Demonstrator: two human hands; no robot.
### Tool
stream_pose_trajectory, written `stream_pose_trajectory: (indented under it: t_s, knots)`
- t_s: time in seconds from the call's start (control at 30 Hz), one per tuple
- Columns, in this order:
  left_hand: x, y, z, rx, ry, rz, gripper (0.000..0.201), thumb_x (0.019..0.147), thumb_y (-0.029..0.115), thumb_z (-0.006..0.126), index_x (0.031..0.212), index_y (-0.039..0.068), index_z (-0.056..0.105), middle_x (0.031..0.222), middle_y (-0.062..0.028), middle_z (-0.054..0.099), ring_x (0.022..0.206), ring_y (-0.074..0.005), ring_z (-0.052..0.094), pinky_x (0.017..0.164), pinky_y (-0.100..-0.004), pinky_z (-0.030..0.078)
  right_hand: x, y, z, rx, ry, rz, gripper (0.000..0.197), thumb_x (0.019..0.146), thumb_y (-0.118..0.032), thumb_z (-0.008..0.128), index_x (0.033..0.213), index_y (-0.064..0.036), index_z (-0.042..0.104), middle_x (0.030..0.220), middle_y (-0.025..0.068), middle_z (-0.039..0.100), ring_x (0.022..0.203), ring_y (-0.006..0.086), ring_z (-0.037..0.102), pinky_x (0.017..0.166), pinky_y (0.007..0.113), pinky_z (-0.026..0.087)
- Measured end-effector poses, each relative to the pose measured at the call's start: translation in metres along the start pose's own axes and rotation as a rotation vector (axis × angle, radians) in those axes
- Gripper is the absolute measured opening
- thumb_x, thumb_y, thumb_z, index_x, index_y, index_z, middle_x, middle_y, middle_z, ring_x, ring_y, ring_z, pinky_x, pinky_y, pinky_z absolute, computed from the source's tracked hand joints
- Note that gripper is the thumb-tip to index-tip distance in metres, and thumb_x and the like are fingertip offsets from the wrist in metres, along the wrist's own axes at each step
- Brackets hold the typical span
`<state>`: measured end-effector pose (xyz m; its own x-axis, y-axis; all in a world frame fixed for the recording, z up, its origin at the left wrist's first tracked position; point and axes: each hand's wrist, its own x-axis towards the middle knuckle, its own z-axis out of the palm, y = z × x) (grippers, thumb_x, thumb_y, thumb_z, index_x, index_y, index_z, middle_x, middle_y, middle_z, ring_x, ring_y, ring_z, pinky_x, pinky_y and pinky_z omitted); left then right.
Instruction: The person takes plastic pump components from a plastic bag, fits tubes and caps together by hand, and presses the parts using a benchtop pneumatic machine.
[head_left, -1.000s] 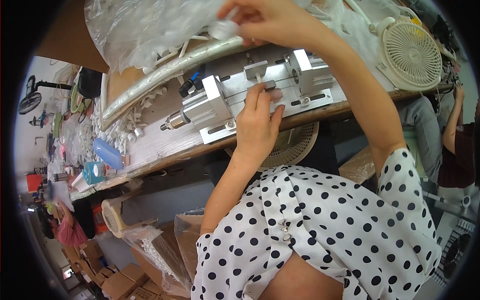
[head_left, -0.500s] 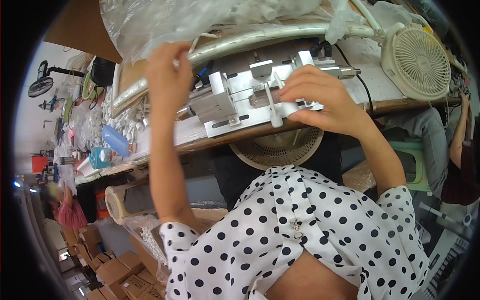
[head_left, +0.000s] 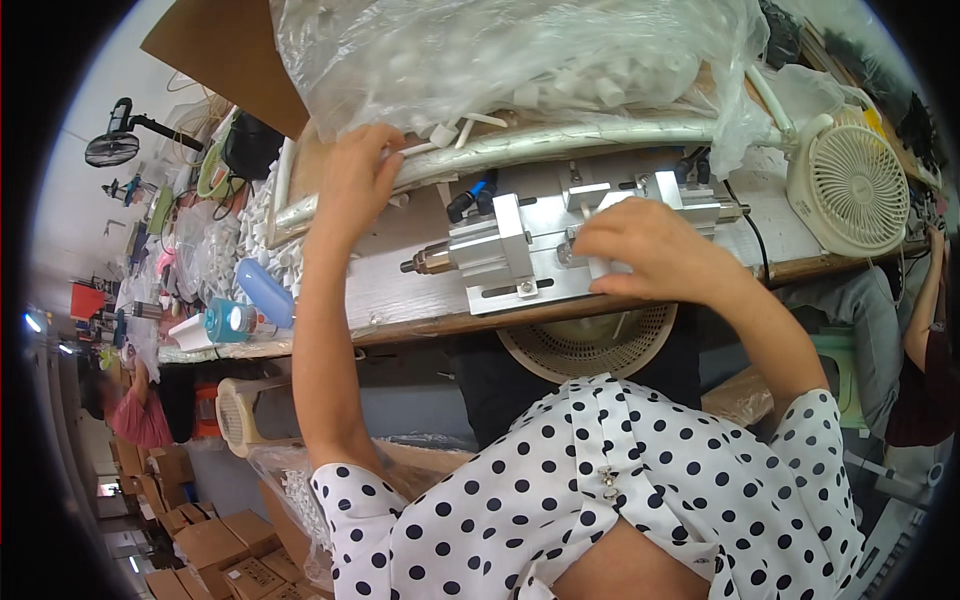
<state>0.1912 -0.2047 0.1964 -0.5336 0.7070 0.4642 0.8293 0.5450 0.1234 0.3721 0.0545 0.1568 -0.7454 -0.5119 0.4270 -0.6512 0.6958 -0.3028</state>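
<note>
My left hand is at the edge of a pile of white plastic parts, thumb and fingers bent about the end of a thin white plastic stick. My right hand is over a silver metal fixture on the bench, its fingers closed on a white plastic part. The hand covers most of that part and the fixture's middle. Beside the fixture's left block, a clear piece shows partly near my right fingertips.
A large clear bag of white parts lies behind a plastic-wrapped rail. To the right stands a white fan. A basket hangs below the bench edge. A blue bottle lies at left. Other people are at both sides.
The whole view has shifted, with the bench appearing lower and further right. My left hand remains by the loose parts, its fingers lower around a stick. My right hand stays on the fixture.
</note>
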Motion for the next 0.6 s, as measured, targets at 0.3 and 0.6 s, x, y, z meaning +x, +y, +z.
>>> stream_pose_trajectory:
  t_s: [0.3, 0.6]
  knots:
    - [-0.041, 0.057, -0.006, -0.206, 0.214, -0.298, 0.009, 0.076, 0.002, 0.06, 0.084, 0.001, 0.062, 0.081, -0.0084, 0.053, 0.065, -0.0185, 0.052, 0.055, -0.0288, 0.042, 0.148, 0.039, 0.024, -0.334, 0.14, -0.121, 0.011, 0.073, -0.007, 0.056, 0.083, -0.0053, 0.059, 0.075, 0.0106, 0.058, 0.075, 0.0298, 0.058, 0.065, 0.039, 0.046]
    - [-0.077, 0.177, 0.059, -0.613, 0.178, -0.192, 0.031, 0.068, 0.005, 0.07, 0.097, -0.002, 0.06, 0.106, -0.0133, 0.053, 0.087, -0.0231, 0.056, 0.067, -0.0287, 0.048, 0.191, 0.033, 0.027, -0.469, 0.003, -0.024, 0.016, 0.07, -0.016, 0.059, 0.077, -0.0039, 0.067, 0.077, 0.0139, 0.065, 0.076, 0.0288, 0.063, 0.062, 0.038, 0.051]
